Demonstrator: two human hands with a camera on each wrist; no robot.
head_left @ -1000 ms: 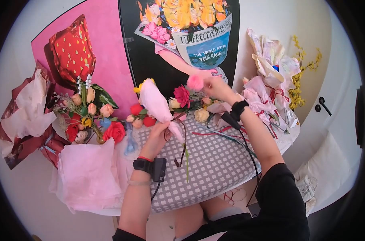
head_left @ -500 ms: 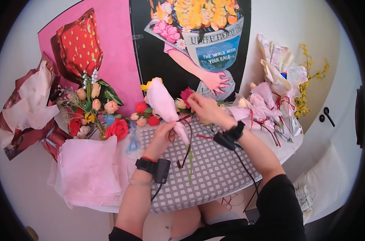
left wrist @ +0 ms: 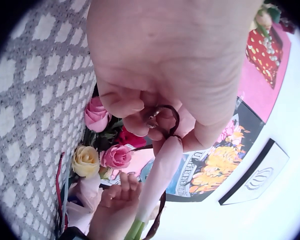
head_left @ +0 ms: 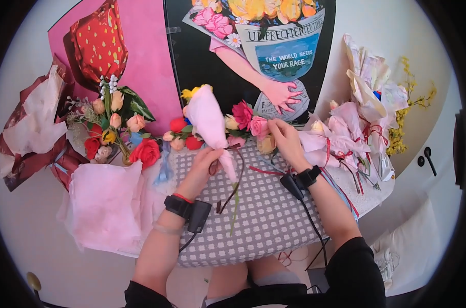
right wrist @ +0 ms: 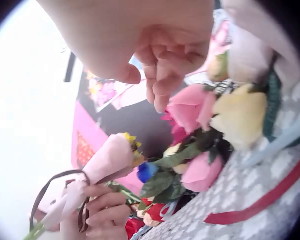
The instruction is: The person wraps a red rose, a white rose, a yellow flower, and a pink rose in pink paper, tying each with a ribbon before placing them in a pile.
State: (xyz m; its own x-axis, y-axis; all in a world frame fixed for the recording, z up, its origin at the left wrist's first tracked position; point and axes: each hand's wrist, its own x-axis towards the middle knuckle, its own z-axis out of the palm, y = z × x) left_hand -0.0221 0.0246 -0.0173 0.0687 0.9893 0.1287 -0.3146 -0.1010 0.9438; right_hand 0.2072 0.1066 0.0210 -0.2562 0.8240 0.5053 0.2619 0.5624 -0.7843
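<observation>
My left hand (head_left: 199, 172) grips a pink-paper-wrapped flower (head_left: 206, 118) around its gathered base, with a dark brown ribbon (head_left: 241, 174) hanging from it and a green stem (head_left: 234, 213) below. In the left wrist view the ribbon loops by the fingers. My right hand (head_left: 288, 141) is beside a pink rose (head_left: 258, 127), fingers loosely bent and holding nothing; the right wrist view shows the rose (right wrist: 190, 107) just past the fingertips. A cream rose (right wrist: 242, 117) lies next to it, and a dark pink flower (head_left: 241, 114) to its left.
Stacked pink tissue sheets (head_left: 104, 205) lie at the left, below loose flowers (head_left: 144, 152) and a dark red wrapped bouquet (head_left: 33, 113). Small wrapped bouquets (head_left: 341, 133) stand at the right. Posters (head_left: 146, 61) lean behind the checkered cloth (head_left: 264, 215). Red ribbon (right wrist: 260, 205) lies near the right hand.
A pink rose that was in my right hand now sits among the flowers at the back. The right hand has come down and released it. The left hand still holds the wrapped flower.
</observation>
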